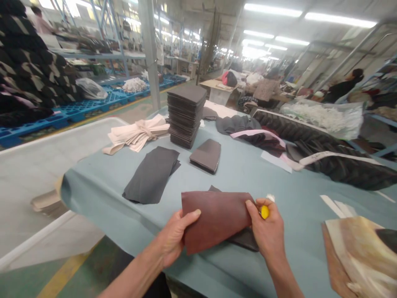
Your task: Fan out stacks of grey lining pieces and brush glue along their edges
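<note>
I hold a reddish-brown leather piece flat above the blue-grey table. My left hand grips its left edge, thumb on top and fingers underneath. My right hand pinches its right edge and also clasps a small yellow marker with a white tip. A dark grey piece lies under the leather. Farther off lie a flat dark grey piece, a small stack of grey pieces and a tall stack of them.
Cream strips lie beside the tall stack. Dark garments cover the right of the table, and a tan board sits at the near right. Blue pallets with fabric stacks stand left. People sit at the back right.
</note>
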A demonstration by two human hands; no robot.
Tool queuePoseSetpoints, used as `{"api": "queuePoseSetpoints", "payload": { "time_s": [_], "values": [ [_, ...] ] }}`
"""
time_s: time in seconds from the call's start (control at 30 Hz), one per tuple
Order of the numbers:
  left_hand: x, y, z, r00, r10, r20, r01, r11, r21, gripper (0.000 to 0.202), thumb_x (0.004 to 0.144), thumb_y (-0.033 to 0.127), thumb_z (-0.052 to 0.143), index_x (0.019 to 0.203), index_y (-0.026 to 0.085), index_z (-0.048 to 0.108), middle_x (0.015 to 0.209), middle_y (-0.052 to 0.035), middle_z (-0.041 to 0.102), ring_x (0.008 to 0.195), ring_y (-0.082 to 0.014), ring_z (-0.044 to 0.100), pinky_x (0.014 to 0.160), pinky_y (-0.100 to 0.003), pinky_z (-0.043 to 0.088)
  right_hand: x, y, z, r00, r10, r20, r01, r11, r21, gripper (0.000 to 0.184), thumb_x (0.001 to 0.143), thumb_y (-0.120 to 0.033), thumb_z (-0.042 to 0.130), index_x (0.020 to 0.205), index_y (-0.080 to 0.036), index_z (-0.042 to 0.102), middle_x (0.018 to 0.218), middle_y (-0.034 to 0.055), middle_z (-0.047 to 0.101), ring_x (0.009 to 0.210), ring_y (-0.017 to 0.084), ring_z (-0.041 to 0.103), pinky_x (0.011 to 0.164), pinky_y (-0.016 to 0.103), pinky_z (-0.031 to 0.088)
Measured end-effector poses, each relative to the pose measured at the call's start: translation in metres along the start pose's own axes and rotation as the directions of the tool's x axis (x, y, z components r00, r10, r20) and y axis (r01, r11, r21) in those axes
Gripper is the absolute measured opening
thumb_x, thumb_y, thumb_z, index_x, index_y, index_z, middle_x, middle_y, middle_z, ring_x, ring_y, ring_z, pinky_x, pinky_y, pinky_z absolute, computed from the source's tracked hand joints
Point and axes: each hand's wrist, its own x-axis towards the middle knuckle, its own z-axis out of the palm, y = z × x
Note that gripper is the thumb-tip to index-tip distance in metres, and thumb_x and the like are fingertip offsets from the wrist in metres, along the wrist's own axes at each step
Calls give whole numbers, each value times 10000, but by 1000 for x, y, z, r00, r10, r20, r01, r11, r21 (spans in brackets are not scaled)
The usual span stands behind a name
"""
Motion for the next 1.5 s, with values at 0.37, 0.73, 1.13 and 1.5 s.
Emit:
{"api": "queuePoseSetpoints", "payload": {
  "time_s": [0.37, 0.73, 1.13, 1.5],
  "values": [
    [-5, 86, -22, 991, 132, -37, -107, 912, 395, 798, 606, 697, 984, 1162, 166, 773, 1052, -129, 857, 900, -296, 820, 847, -382, 663, -10, 8, 5, 994, -109, 26, 109, 994, 25, 529, 910, -714, 633, 1046, -204, 600, 801, 28, 707, 604, 172, 676, 589, 283, 544],
    [134, 207, 59, 778, 530, 338, -552, 320, 770, 688, 776, 776, 755, 1039, 140, 763, 968, -94, 811, 923, -315, 757, 816, -417, 629, -35, 33, 9, 922, -386, 17, 384, 910, -156, 326, 1065, -530, 563, 925, -242, 623, 747, -25, 699, 578, 140, 667, 570, 248, 452],
    [232, 173, 18, 618, 246, 747, -596, -474, 649, 418, 1046, 422, 714, 1384, 182, 658, 1401, -127, 674, 1208, -272, 701, 1029, -501, 630, -34, 23, 3, 846, -533, 2, 527, 837, -146, 189, 1105, -359, 562, 952, -249, 575, 717, -72, 661, 530, 95, 644, 514, 218, 438],
    [239, 156, -1, 593, 149, 791, -568, -619, 543, 441, 1045, 416, 714, 1417, 189, 644, 1457, -135, 648, 1270, -292, 679, 1072, -532, 611, -32, 18, 0, 841, -541, 1, 535, 831, -152, 162, 1093, -329, 591, 955, -243, 586, 743, -76, 678, 562, 71, 663, 549, 189, 459]
  ]
}}
